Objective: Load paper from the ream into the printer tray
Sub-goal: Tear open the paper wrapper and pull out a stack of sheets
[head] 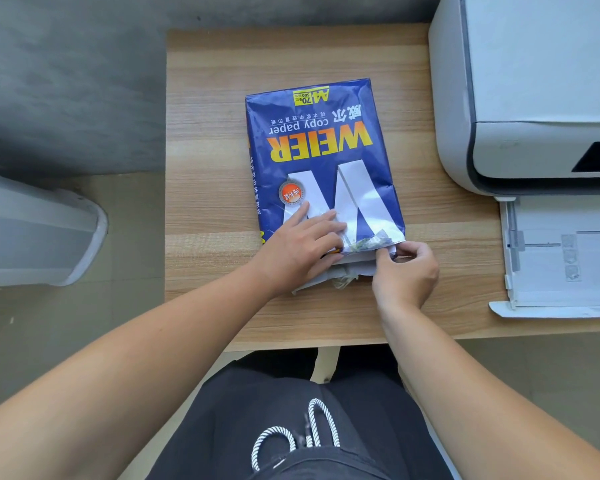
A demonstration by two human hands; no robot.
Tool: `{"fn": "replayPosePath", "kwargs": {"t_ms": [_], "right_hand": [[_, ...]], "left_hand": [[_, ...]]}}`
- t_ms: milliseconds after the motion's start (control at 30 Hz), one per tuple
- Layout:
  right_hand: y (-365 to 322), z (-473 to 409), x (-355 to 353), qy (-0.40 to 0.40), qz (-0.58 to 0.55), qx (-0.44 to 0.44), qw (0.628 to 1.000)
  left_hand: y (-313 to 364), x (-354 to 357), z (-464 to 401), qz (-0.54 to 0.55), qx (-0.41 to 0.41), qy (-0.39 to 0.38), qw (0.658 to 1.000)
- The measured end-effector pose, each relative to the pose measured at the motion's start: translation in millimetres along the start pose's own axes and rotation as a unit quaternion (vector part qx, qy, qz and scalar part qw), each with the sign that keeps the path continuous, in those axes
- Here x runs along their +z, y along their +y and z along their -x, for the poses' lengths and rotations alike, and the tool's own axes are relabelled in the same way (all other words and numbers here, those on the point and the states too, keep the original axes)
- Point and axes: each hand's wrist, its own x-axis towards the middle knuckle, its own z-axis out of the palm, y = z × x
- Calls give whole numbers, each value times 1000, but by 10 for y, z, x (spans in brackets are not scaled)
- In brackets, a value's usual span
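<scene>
At frame centre the left hand (300,245) lies flat, fingers spread, pinning the one blue ream (321,157). The right hand (407,268) pinches its torn wrapper end. Best to keep the ream pinned and draw sheets out squarely. One printer tray (565,258) sits open at right.

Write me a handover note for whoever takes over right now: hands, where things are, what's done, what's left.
Left hand: flat on the near end of the ream, pinning it to the desk.
Right hand: pinching the opened wrapper at the ream's near right corner.
Printer: far right on the desk; its tray is pulled out, no paper visible in it.
Done: wrapper opened at the near end, white sheets showing.
Left: pull sheets out, place them in the tray, close the tray.
</scene>
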Motion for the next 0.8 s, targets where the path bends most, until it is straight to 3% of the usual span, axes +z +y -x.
{"fn": "replayPosePath", "kwargs": {"t_ms": [367, 567, 800], "right_hand": [[-73, -86, -17, -35, -133, 161, 977], [-44, -137, -50, -75, -151, 224, 960], [-2, -117, -29, -160, -141, 205, 955]], "left_hand": [[31, 28, 42, 2, -14, 23, 1000], [50, 52, 52, 17, -32, 27, 999], [15, -11, 61, 18, -15, -14, 1000]]}}
